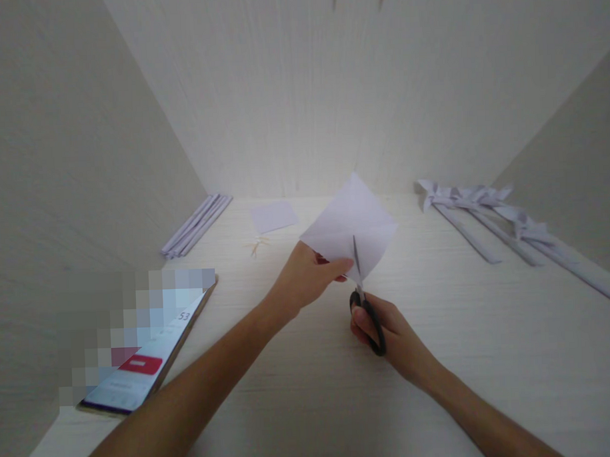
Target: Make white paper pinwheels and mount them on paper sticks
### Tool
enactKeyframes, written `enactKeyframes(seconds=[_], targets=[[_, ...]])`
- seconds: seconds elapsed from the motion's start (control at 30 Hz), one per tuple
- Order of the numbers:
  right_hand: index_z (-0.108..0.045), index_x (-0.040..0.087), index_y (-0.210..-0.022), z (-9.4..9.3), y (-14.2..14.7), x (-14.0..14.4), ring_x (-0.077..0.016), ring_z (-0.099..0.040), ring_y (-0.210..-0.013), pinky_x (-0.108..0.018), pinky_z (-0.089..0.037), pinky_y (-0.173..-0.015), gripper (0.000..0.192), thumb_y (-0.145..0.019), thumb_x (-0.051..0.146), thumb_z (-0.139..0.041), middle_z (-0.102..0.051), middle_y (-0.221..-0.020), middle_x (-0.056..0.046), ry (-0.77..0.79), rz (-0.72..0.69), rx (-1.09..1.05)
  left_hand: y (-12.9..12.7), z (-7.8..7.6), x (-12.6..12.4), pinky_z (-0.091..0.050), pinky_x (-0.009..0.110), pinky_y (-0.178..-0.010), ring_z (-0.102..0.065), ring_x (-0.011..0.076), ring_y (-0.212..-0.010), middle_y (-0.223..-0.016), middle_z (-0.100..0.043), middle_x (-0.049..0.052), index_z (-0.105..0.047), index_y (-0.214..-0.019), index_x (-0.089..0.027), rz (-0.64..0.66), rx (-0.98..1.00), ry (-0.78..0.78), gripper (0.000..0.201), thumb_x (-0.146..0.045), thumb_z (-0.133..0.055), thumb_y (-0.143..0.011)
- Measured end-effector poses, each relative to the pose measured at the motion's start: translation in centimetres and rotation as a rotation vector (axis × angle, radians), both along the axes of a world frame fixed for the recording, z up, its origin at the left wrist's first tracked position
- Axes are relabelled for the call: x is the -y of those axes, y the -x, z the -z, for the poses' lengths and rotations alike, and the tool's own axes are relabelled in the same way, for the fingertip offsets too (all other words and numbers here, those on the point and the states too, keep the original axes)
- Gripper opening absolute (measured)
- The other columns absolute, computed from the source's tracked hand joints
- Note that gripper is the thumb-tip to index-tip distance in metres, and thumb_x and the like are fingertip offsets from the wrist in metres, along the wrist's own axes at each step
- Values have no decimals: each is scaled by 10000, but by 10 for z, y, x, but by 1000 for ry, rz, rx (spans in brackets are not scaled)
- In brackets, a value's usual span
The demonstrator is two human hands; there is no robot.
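Note:
My left hand (307,278) pinches the lower corner of a pale lilac square of paper (352,217), held up like a diamond above the desk. My right hand (386,332) grips black-handled scissors (365,300), whose blades point up into the paper's lower corner, along its middle crease. Both hands are close together near the middle of the desk.
A phone (154,347) with a lit screen lies at the left on the light wooden desk (300,388). Rolled paper sticks (197,225) lie at the back left, a small paper piece (274,216) and toothpicks (257,245) at the back. Folded paper pinwheels on sticks (489,215) lie at the right. Walls enclose three sides.

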State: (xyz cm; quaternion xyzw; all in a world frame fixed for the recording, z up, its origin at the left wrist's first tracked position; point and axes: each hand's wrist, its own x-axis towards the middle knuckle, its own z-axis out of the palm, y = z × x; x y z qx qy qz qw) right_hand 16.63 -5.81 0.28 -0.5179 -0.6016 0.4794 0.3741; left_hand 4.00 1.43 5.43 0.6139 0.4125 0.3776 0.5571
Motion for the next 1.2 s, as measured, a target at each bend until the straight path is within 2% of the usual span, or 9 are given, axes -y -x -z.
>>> enactKeyframes(seconds=[1.2], targets=[[-361,176,-612,2,1,0,-65,-299,-454,-202,-236,-399,363,-754,507,-405,-361,-513,45,57,32,-29,1,-2,0,-485,205,-514,-556,101,-567,-699,-617,35,-583,-755,-105,-20,-45,-3,177,-182,-586,-594]])
